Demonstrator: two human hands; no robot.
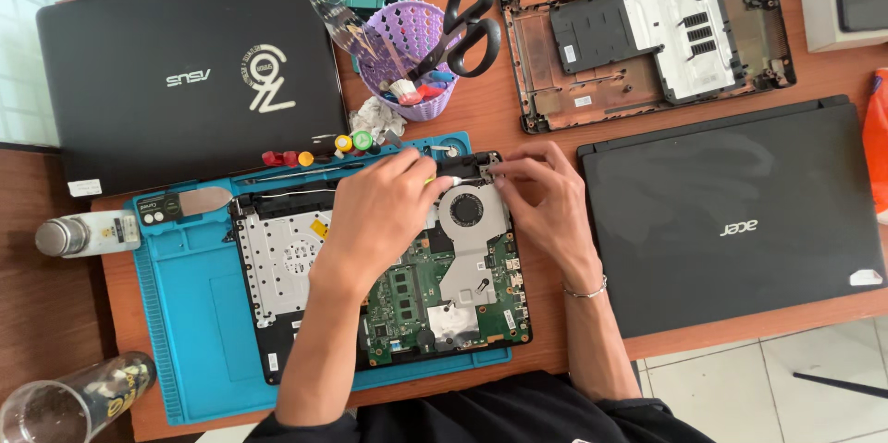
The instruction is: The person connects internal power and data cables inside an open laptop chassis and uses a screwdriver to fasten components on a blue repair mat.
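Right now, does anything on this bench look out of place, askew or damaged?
Nothing looks spilled or broken by accident. The opened laptop lies slightly askew on the blue mat, with its circuit board bare. Both hands, left and right, rest at its top edge. A stripped bottom case lies beyond.

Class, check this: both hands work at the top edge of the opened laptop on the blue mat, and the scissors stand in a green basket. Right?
Not quite. The head view shows the scissors in a purple basket, not green. Both hands, left and right, do work at the opened laptop on the blue mat.

Left hand (384,207) and right hand (546,198), fingers curled
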